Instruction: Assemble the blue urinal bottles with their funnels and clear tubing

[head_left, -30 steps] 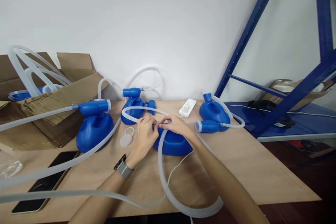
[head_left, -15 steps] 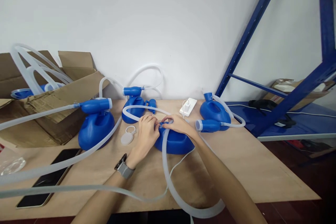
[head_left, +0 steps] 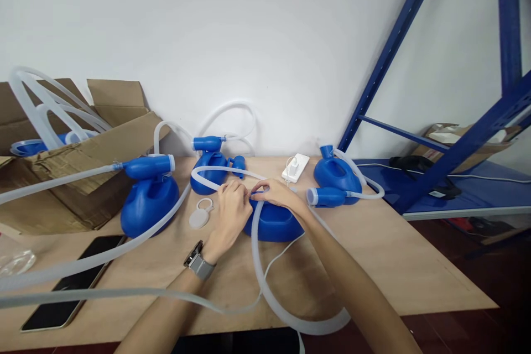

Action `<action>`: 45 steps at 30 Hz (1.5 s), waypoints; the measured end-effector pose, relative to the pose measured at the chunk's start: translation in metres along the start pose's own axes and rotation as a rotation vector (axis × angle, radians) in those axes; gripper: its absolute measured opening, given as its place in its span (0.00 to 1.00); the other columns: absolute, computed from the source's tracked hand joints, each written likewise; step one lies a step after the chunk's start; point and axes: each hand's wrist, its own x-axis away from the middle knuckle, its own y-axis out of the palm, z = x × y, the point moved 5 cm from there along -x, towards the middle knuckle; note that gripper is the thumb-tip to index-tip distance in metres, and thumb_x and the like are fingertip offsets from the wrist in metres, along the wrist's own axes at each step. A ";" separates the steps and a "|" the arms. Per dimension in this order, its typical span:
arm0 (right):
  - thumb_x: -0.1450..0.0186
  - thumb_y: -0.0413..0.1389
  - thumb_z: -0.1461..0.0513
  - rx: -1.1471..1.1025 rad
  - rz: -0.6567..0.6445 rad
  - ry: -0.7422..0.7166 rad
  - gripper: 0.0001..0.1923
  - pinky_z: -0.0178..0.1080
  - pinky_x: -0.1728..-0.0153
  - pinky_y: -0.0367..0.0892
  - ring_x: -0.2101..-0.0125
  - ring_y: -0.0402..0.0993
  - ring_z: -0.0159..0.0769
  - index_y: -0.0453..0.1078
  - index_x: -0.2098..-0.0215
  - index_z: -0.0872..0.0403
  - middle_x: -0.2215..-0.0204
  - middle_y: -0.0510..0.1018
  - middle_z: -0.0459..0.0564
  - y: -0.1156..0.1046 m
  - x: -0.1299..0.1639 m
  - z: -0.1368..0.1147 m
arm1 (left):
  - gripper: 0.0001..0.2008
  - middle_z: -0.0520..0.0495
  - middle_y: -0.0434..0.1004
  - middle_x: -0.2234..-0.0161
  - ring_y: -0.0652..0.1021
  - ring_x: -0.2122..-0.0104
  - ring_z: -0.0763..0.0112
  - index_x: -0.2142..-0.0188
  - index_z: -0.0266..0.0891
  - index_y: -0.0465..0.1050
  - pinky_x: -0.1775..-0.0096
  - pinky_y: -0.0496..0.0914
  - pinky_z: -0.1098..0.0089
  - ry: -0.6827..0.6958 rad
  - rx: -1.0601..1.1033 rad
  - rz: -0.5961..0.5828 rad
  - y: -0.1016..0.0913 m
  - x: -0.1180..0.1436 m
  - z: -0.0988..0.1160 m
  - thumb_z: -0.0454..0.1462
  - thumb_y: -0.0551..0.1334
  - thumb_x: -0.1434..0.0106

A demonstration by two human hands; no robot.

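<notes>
A blue plastic bottle (head_left: 276, 225) rests on the table in front of me, partly covered by my hands. At its top my right hand (head_left: 271, 193) closes thumb and fingers on a small blue plastic part (head_left: 259, 192). Tight beside it is my left hand (head_left: 233, 204), its fingers curled and pressed together; what they grip is hidden. A translucent white hose (head_left: 258, 254) passes just below the fingers and loops down past the table's front edge. Another hose length (head_left: 228, 169) curves behind both hands. A white ring-shaped cap (head_left: 199, 217) lies left of my left hand.
More blue bottles with hoses stand at left (head_left: 145, 207), back (head_left: 207, 168) and right (head_left: 338, 174). An open cardboard box (head_left: 103, 149) holds hoses. Also here are a phone (head_left: 62, 293), a white power strip (head_left: 295, 168), a small blue piece (head_left: 238, 165) and blue shelving (head_left: 385, 66).
The whole view has shifted slightly. Both hands stay together at the bottle's top, with my right fingers moved a little over the small blue part.
</notes>
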 end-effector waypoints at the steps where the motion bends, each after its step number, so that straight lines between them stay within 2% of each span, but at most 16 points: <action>1: 0.44 0.67 0.51 -0.003 -0.003 0.007 0.15 0.32 0.75 0.57 0.76 0.68 0.31 0.82 0.62 0.50 0.80 0.72 0.40 0.000 0.000 0.000 | 0.11 0.46 0.76 0.68 0.77 0.65 0.59 0.72 0.42 0.67 0.52 0.67 0.54 0.006 -0.003 -0.005 0.000 0.000 0.000 0.25 0.54 0.38; 8: 0.43 0.66 0.49 0.004 -0.005 0.054 0.17 0.33 0.79 0.52 0.83 0.60 0.29 0.82 0.61 0.50 0.87 0.63 0.37 0.000 0.000 0.001 | 0.11 0.45 0.76 0.67 0.77 0.61 0.57 0.71 0.41 0.67 0.54 0.66 0.55 -0.012 -0.082 -0.053 0.001 0.000 0.000 0.25 0.54 0.36; 10: 0.43 0.66 0.49 0.018 0.015 0.062 0.17 0.33 0.78 0.54 0.82 0.62 0.30 0.83 0.62 0.51 0.87 0.64 0.38 -0.001 -0.001 0.001 | 0.11 0.44 0.77 0.66 0.77 0.60 0.56 0.69 0.40 0.69 0.53 0.66 0.55 -0.031 -0.117 -0.070 0.002 0.000 0.003 0.26 0.54 0.35; 12: 0.42 0.65 0.47 0.034 0.031 0.063 0.19 0.34 0.76 0.56 0.80 0.65 0.32 0.83 0.62 0.51 0.86 0.67 0.40 -0.002 0.000 0.001 | 0.11 0.42 0.78 0.61 0.77 0.56 0.54 0.61 0.39 0.72 0.52 0.67 0.54 -0.055 -0.121 -0.054 0.003 0.000 0.005 0.26 0.55 0.36; 15: 0.41 0.64 0.45 0.063 0.055 0.052 0.21 0.34 0.73 0.59 0.76 0.71 0.35 0.83 0.62 0.52 0.82 0.73 0.43 -0.003 0.002 0.001 | 0.20 0.36 0.76 0.51 0.75 0.48 0.49 0.48 0.36 0.70 0.48 0.68 0.51 -0.084 -0.118 0.035 0.005 0.000 0.008 0.24 0.55 0.38; 17: 0.40 0.63 0.45 0.088 0.079 0.042 0.21 0.35 0.71 0.61 0.72 0.74 0.37 0.83 0.62 0.53 0.78 0.77 0.45 -0.004 0.003 0.001 | 0.20 0.34 0.75 0.47 0.71 0.43 0.47 0.48 0.36 0.70 0.42 0.66 0.48 -0.043 -0.109 0.086 0.006 0.001 0.008 0.24 0.55 0.38; 20: 0.37 0.62 0.46 0.123 0.124 0.036 0.20 0.36 0.67 0.64 0.67 0.78 0.42 0.83 0.61 0.52 0.72 0.82 0.49 -0.006 0.006 0.003 | 0.15 0.36 0.73 0.43 0.66 0.37 0.47 0.53 0.39 0.73 0.36 0.60 0.44 0.122 -0.020 0.098 -0.001 0.009 0.004 0.26 0.56 0.35; 23: 0.33 0.58 0.45 0.144 0.172 0.040 0.21 0.39 0.63 0.65 0.63 0.80 0.45 0.82 0.60 0.52 0.67 0.84 0.52 -0.008 0.009 0.005 | 0.13 0.39 0.72 0.42 0.68 0.37 0.52 0.55 0.41 0.73 0.37 0.65 0.49 0.247 0.101 0.128 -0.025 0.030 -0.016 0.27 0.56 0.34; 25: 0.32 0.55 0.44 0.153 0.199 0.035 0.22 0.40 0.61 0.66 0.61 0.80 0.47 0.81 0.60 0.51 0.65 0.84 0.53 -0.009 0.012 0.005 | 0.11 0.42 0.78 0.51 0.75 0.45 0.56 0.57 0.42 0.73 0.43 0.70 0.54 0.216 0.097 0.158 -0.043 0.046 -0.043 0.28 0.55 0.33; 27: 0.31 0.54 0.43 0.159 0.229 -0.001 0.24 0.42 0.59 0.66 0.60 0.80 0.49 0.81 0.61 0.51 0.65 0.84 0.54 -0.009 0.015 0.005 | 0.08 0.44 0.80 0.60 0.78 0.54 0.57 0.60 0.43 0.73 0.50 0.74 0.57 0.088 0.009 0.056 -0.049 0.059 -0.076 0.31 0.56 0.32; 28: 0.31 0.54 0.43 0.145 0.255 -0.046 0.24 0.43 0.58 0.66 0.60 0.80 0.49 0.81 0.61 0.51 0.66 0.84 0.54 -0.009 0.016 0.004 | 0.08 0.42 0.80 0.57 0.79 0.55 0.55 0.57 0.42 0.74 0.52 0.74 0.57 -0.001 -0.055 -0.020 -0.048 0.064 -0.094 0.34 0.58 0.33; 30: 0.30 0.53 0.44 0.078 0.324 -0.173 0.23 0.44 0.56 0.67 0.59 0.79 0.49 0.80 0.64 0.51 0.65 0.84 0.54 -0.010 0.018 0.002 | 0.15 0.37 0.78 0.49 0.78 0.51 0.48 0.50 0.39 0.73 0.52 0.74 0.54 -0.079 -0.171 -0.199 -0.041 0.072 -0.121 0.41 0.62 0.35; 32: 0.28 0.51 0.47 -0.001 0.388 -0.282 0.22 0.44 0.54 0.68 0.59 0.79 0.48 0.78 0.65 0.52 0.63 0.84 0.54 -0.013 0.020 0.002 | 0.21 0.35 0.77 0.45 0.77 0.48 0.45 0.45 0.38 0.72 0.50 0.73 0.52 -0.104 -0.230 -0.328 -0.031 0.077 -0.137 0.45 0.64 0.35; 34: 0.28 0.49 0.48 -0.041 0.420 -0.319 0.22 0.44 0.54 0.69 0.59 0.79 0.46 0.77 0.66 0.52 0.63 0.83 0.54 -0.015 0.021 0.004 | 0.19 0.35 0.78 0.46 0.78 0.48 0.46 0.47 0.39 0.73 0.51 0.73 0.52 -0.109 -0.237 -0.379 -0.022 0.078 -0.144 0.45 0.62 0.33; 40: 0.27 0.53 0.51 -0.027 0.494 -0.472 0.17 0.45 0.55 0.71 0.62 0.76 0.43 0.77 0.66 0.50 0.66 0.77 0.51 -0.021 0.040 0.000 | 0.17 0.37 0.79 0.48 0.79 0.49 0.51 0.46 0.40 0.73 0.49 0.73 0.55 -0.124 -0.181 -0.271 -0.025 0.074 -0.145 0.43 0.58 0.31; 45: 0.27 0.55 0.52 0.101 0.503 -0.535 0.13 0.52 0.45 0.68 0.52 0.75 0.48 0.79 0.59 0.48 0.57 0.78 0.53 -0.022 0.053 0.007 | 0.18 0.37 0.80 0.51 0.80 0.52 0.50 0.48 0.38 0.74 0.51 0.75 0.55 -0.124 -0.103 -0.116 -0.035 0.076 -0.156 0.44 0.58 0.32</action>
